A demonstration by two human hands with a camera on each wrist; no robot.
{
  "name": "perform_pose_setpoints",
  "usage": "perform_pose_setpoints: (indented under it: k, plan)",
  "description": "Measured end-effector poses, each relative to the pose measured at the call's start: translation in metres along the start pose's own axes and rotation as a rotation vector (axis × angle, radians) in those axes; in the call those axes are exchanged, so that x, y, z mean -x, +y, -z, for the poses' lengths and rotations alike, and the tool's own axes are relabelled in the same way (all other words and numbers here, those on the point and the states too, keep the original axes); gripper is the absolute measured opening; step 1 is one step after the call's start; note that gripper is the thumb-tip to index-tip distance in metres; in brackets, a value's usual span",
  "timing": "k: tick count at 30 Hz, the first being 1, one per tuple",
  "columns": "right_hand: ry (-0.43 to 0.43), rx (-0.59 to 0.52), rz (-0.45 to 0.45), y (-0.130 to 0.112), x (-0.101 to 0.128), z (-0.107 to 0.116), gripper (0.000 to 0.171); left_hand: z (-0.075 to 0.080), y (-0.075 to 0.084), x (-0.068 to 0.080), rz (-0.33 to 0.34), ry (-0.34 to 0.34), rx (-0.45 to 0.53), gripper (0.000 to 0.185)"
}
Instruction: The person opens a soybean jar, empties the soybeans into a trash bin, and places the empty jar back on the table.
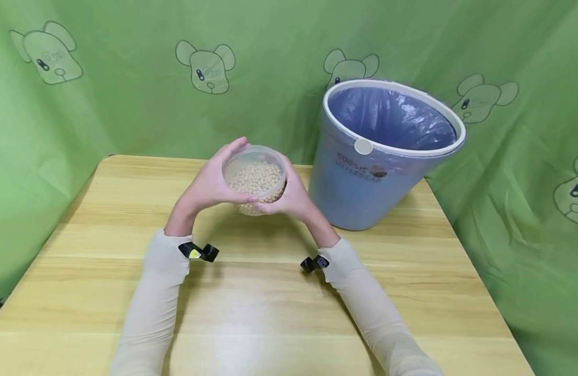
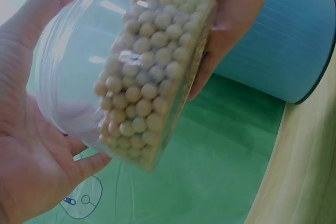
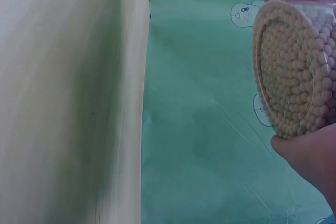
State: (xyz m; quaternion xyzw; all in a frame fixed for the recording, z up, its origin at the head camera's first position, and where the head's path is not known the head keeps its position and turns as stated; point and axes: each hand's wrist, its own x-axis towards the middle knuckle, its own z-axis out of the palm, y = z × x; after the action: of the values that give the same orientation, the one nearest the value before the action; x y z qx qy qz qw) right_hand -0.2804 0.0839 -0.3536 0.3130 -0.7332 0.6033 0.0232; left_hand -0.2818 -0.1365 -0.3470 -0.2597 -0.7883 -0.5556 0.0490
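Two forearms in beige sleeves (image 1: 152, 308) come from the near edge of the tabletop (image 1: 251, 313), and each wrist carries a small black camera clip. Both hands meet above the middle of the tabletop, closer to its far edge, and together they hold a clear plastic container (image 1: 255, 179) lifted off the wood. This container is partly filled with small round pale beans (image 1: 257, 178), and it is tilted, so its open mouth faces toward the person.

On one side, the left hand (image 1: 209, 185) has its grip closed around the wall of the container, with the fingers curving over the rim and the thumb under it. From the other side, the right hand (image 1: 293, 198) grips the opposite wall in the same manner. In the left wrist view the beans (image 2: 152, 72) are piled against the bottom of the container (image 2: 105, 66), and the fingers (image 2: 231, 3) of the right hand press on the base. In the right wrist view the round base full of beans (image 3: 296, 66) is seen from below.

At the far right corner of the tabletop stands a light blue bin (image 1: 378, 156), lined with a bluish plastic bag (image 1: 392, 117), just beside the right hand. Green cloth with bear drawings (image 1: 129, 78) hangs behind and at both sides.
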Motion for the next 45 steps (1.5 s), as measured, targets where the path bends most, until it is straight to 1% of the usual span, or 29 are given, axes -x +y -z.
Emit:
perform_pose_setpoints:
  k: [6, 10, 13, 16, 18, 21, 24, 28, 30, 32, 35, 37, 40, 42, 45]
  plan:
    - [0.073, 0.034, -0.015, -0.002, 0.001, -0.003, 0.111, -0.012, 0.004, -0.003, 0.040, 0.119, -0.064, 0.122]
    - [0.126, 0.057, -0.016, 0.017, -0.001, -0.004, 0.117, -0.020, 0.005, -0.003, 0.051, 0.223, -0.094, 0.124]
    - [0.152, 0.066, -0.021, 0.034, -0.003, -0.003, 0.118, -0.021, 0.005, -0.003, 0.047, 0.312, -0.100, 0.123]
    - [0.164, 0.068, -0.018, 0.038, -0.005, -0.002, 0.116, -0.016, 0.004, -0.004, 0.057, 0.367, -0.104, 0.121]
    - [0.169, 0.068, -0.018, 0.037, -0.005, 0.000, 0.116, -0.009, -0.001, -0.006, 0.080, 0.380, -0.092, 0.120]
    - [0.182, 0.077, -0.008, 0.035, -0.006, 0.002, 0.117, 0.004, -0.016, -0.007, 0.127, 0.395, -0.051, 0.117]
    - [0.205, 0.075, 0.017, 0.037, -0.007, 0.005, 0.118, 0.016, -0.032, -0.008, 0.180, 0.406, 0.020, 0.112]
    - [0.223, 0.074, 0.039, 0.037, -0.007, 0.010, 0.118, 0.026, -0.049, -0.007, 0.259, 0.400, 0.078, 0.109]
    - [0.228, 0.072, 0.046, 0.037, -0.006, 0.011, 0.117, 0.029, -0.056, -0.006, 0.286, 0.392, 0.074, 0.110]
    - [0.233, 0.071, 0.047, 0.037, -0.004, 0.012, 0.116, 0.031, -0.063, -0.004, 0.307, 0.385, 0.039, 0.112]
    - [0.244, 0.069, 0.049, 0.038, -0.003, 0.013, 0.115, 0.030, -0.073, -0.002, 0.342, 0.346, -0.061, 0.117]
    - [0.248, 0.073, 0.044, 0.038, -0.002, 0.013, 0.115, 0.027, -0.080, 0.000, 0.371, 0.305, -0.130, 0.121]
    - [0.247, 0.076, 0.035, 0.037, -0.003, 0.014, 0.115, 0.022, -0.090, 0.004, 0.409, 0.224, -0.225, 0.126]
    - [0.248, 0.072, 0.035, 0.037, -0.004, 0.015, 0.114, 0.019, -0.096, 0.007, 0.417, 0.163, -0.275, 0.129]
    - [0.253, 0.068, 0.034, 0.037, -0.005, 0.016, 0.114, 0.014, -0.105, 0.011, 0.409, 0.055, -0.340, 0.131]
